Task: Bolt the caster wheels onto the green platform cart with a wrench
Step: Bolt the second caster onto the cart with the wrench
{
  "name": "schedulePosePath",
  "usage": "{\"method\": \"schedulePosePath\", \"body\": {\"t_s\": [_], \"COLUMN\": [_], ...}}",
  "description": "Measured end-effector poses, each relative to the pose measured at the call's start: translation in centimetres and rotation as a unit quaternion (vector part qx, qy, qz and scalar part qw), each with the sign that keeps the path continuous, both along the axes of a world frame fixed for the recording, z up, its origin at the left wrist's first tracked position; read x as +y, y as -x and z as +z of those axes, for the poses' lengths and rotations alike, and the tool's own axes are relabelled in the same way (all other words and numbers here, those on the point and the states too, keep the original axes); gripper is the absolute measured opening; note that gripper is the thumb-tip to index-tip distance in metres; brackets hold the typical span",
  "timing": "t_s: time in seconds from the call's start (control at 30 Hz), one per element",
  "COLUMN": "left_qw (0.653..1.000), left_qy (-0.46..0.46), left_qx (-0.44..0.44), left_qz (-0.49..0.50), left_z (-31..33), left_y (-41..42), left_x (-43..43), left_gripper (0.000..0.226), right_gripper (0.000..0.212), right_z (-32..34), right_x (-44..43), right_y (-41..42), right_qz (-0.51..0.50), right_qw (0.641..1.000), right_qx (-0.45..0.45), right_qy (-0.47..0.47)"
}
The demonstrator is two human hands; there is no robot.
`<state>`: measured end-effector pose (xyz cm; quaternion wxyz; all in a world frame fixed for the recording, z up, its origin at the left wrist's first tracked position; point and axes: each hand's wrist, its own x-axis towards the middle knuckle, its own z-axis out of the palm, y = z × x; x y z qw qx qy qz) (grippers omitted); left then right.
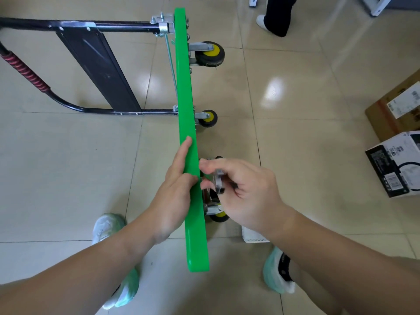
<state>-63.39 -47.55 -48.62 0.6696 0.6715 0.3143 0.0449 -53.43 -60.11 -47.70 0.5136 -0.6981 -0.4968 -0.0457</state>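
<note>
The green platform cart [187,92] stands on its side edge on the tiled floor, its underside facing right. Two yellow-hubbed caster wheels are on it, a far one [210,53] and a middle one [208,118]. A third caster [219,214] shows partly below my right hand. My left hand [175,189] lies along the platform's top edge with fingers straight. My right hand [241,192] grips a metal wrench [219,181] close against the underside near the third caster. What the wrench head sits on is hidden.
The cart's black folding handle [95,64] with a red grip lies flat to the left. Cardboard boxes [395,151] stand at the right. A white basket [253,236] sits by my right foot. Another person's leg [278,14] is at the top.
</note>
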Motion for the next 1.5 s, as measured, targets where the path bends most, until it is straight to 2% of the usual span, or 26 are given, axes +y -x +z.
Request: {"method": "schedulePosePath", "body": {"t_s": [0.13, 0.27, 0.43, 0.53, 0.63, 0.7, 0.83, 1.0, 1.1, 1.17, 1.3, 1.37, 1.5], "left_qw": [1.0, 1.0, 1.0, 1.0, 1.0, 1.0, 1.0, 1.0, 0.999, 0.999, 0.998, 0.998, 0.998], "left_qy": [-0.004, -0.006, 0.002, 0.013, 0.015, 0.014, -0.004, -0.011, -0.011, -0.017, -0.017, -0.018, -0.017], "left_qx": [0.005, 0.004, -0.001, 0.003, 0.004, 0.001, 0.002, 0.009, 0.01, 0.014, 0.013, 0.011, 0.011], "left_qz": [0.007, -0.006, -0.013, -0.011, -0.004, -0.003, -0.009, -0.026, -0.041, -0.047, -0.056, -0.06, -0.064], "left_z": [0.2, 0.5, 0.2, 0.0, 0.0, 0.0, -0.3, -0.3, -0.1, -0.1, -0.2, -0.2, -0.2], "left_y": [0.1, 0.6, 0.5, 0.5, 0.4, 0.4, 0.5, 0.7, 0.6, 0.6, 0.6, 0.7, 0.7], "left_x": [0.1, 0.3, 0.5, 0.5, 0.5, 0.5, 0.6, 0.5, 0.6, 0.6, 0.8, 0.9, 1.0], "left_gripper": [0.076, 0.074, 0.074, 0.078, 0.082, 0.084, 0.085, 0.08, 0.079, 0.079, 0.08, 0.079, 0.078], "right_gripper": [0.023, 0.03, 0.031, 0.014, 0.025, 0.024, 0.031, 0.029, 0.017, 0.01, 0.005, 0.008, 0.012], "right_z": [0.7, -0.5, -1.7, -1.0, -0.2, 0.2, 0.7, 2.3, 2.2, 1.4, 1.1, 1.8, 3.8], "right_x": [0.7, -0.2, -0.5, 0.1, 1.4, 2.1, 3.2, 5.5, 6.7, 7.3, 8.0, 8.0, 6.5], "right_y": [-0.6, 0.2, 0.7, 0.2, -1.1, -1.9, -2.0, -4.5, -6.7, -7.8, -9.0, -9.4, -9.4], "right_qz": [0.04, 0.087, 0.079, 0.035, -0.014, -0.001, 0.049, 0.017, -0.014, -0.033, -0.042, -0.028, -0.008], "right_qw": [0.999, 0.994, 0.995, 0.999, 0.997, 0.99, 0.977, 0.909, 0.885, 0.855, 0.811, 0.813, 0.851], "right_qx": [0.014, -0.061, -0.055, 0.0, 0.079, 0.143, 0.209, 0.411, 0.443, 0.489, 0.559, 0.562, 0.519], "right_qy": [0.003, -0.001, -0.029, -0.024, 0.007, 0.009, 0.01, 0.067, 0.141, 0.17, 0.169, 0.149, 0.08]}}
